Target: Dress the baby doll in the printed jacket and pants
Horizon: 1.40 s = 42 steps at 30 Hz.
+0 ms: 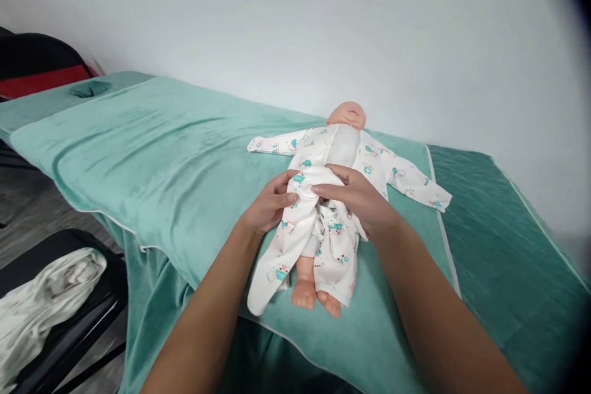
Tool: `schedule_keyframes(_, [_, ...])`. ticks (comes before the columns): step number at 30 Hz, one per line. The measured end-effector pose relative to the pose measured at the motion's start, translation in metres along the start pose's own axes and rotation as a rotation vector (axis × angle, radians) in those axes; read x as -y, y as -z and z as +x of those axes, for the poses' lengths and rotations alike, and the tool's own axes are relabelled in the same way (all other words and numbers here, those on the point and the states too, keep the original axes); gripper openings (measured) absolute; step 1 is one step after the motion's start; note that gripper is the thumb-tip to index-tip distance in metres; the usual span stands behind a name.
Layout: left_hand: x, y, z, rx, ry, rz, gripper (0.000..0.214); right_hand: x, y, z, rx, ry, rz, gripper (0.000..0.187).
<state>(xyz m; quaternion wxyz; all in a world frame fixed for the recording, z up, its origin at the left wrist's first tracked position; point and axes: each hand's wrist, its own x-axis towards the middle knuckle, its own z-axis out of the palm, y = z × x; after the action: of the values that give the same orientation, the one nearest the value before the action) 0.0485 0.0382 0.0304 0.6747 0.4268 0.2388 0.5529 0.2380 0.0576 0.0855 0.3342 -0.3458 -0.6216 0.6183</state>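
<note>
A baby doll (347, 116) lies on its back on a green towel (161, 154), head toward the wall. It wears a white patterned sleepsuit (318, 151), open at the chest, with empty sleeves spread sideways. Both bare feet (316, 298) stick out below the suit. My left hand (268, 203) grips the bunched white fabric at the doll's waist from the left. My right hand (357, 194) presses and holds the same fabric fold (307, 181) from the right.
The towel covers a long padded table (508, 258) against a pale wall. A black chair (69, 320) with crumpled white cloth (41, 301) stands at lower left. A black and red object (41, 74) sits behind the table's far end.
</note>
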Motion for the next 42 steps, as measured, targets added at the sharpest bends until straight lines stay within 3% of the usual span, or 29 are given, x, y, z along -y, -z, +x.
schedule_keyframes(10, [0.001, 0.002, -0.004, 0.069, 0.045, 0.071, 0.049, 0.0, -0.002, 0.0, 0.039, -0.006, 0.194, 0.026])
schedule_keyframes(13, [0.002, 0.001, -0.006, 0.076, 0.079, 0.15, 0.034, 0.0, -0.008, 0.0, 0.019, 0.011, 0.192, 0.023])
schedule_keyframes(19, [0.005, -0.01, -0.01, -0.084, -0.062, 0.012, 0.03, 0.0, -0.011, 0.001, 0.001, 0.031, -0.038, 0.032])
schedule_keyframes(23, [0.002, -0.018, -0.011, -0.208, -0.091, -0.024, 0.023, 0.009, -0.005, 0.0, 0.221, 0.026, -0.199, 0.038])
schedule_keyframes(26, [0.0, -0.018, -0.009, -0.218, -0.074, 0.011, 0.024, 0.014, -0.003, -0.002, 0.34, -0.014, -0.261, 0.036])
schedule_keyframes(35, [0.008, -0.007, -0.004, -0.076, -0.018, 0.185, 0.041, 0.001, -0.002, 0.005, 0.042, 0.017, 0.097, 0.025])
schedule_keyframes(38, [0.006, -0.005, -0.007, -0.029, 0.021, 0.208, 0.043, 0.002, -0.003, 0.007, 0.002, 0.063, 0.029, 0.019])
schedule_keyframes(42, [0.004, -0.004, -0.011, -0.087, 0.013, 0.163, 0.041, 0.004, -0.007, 0.008, 0.005, 0.124, -0.129, 0.012])
